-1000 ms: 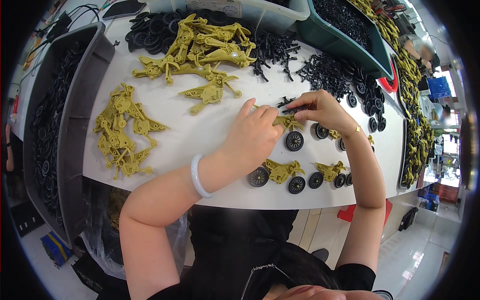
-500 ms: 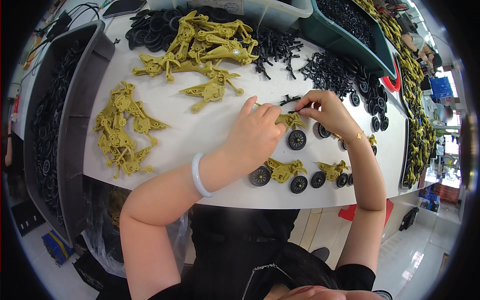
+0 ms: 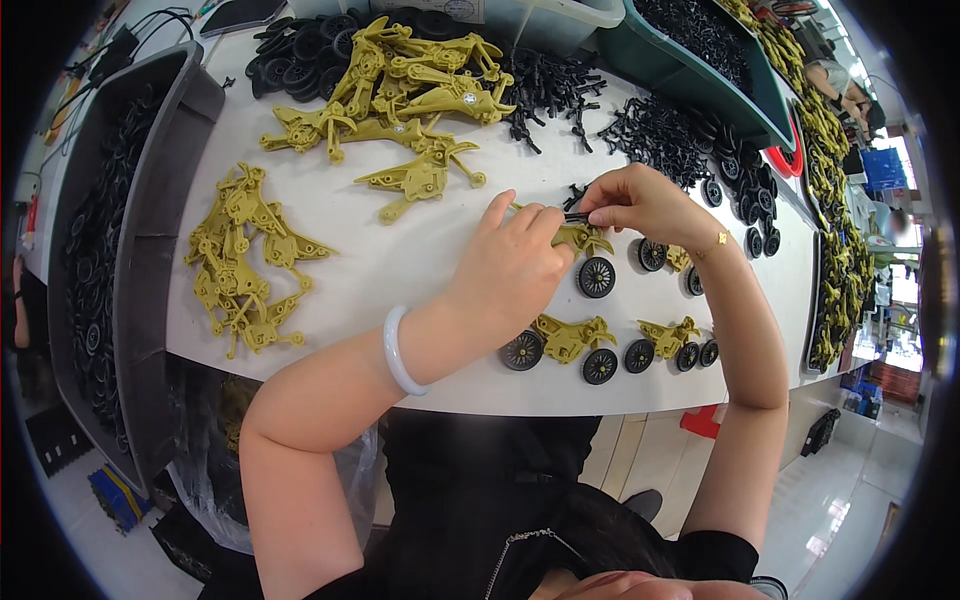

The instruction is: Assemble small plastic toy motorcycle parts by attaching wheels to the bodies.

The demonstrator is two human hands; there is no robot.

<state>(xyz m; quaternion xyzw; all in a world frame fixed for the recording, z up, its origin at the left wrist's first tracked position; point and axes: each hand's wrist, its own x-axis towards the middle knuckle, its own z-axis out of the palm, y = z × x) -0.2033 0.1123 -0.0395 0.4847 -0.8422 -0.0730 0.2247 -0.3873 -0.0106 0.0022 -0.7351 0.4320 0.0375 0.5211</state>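
- Holding a small black part [image 3: 575,216] between thumb and fingers, the right hand [image 3: 640,207] is nearly closed in the head view.
- The left hand [image 3: 515,262] has its fingers bent around a yellow toy body [image 3: 585,239], partly covered, over the white table [image 3: 400,305].
- The black part is at this body; if they touch, I cannot tell.
- Just beside it lies a black wheel [image 3: 596,278].

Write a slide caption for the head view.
Left hand on a yellow frame, right hand pinching a small black part.
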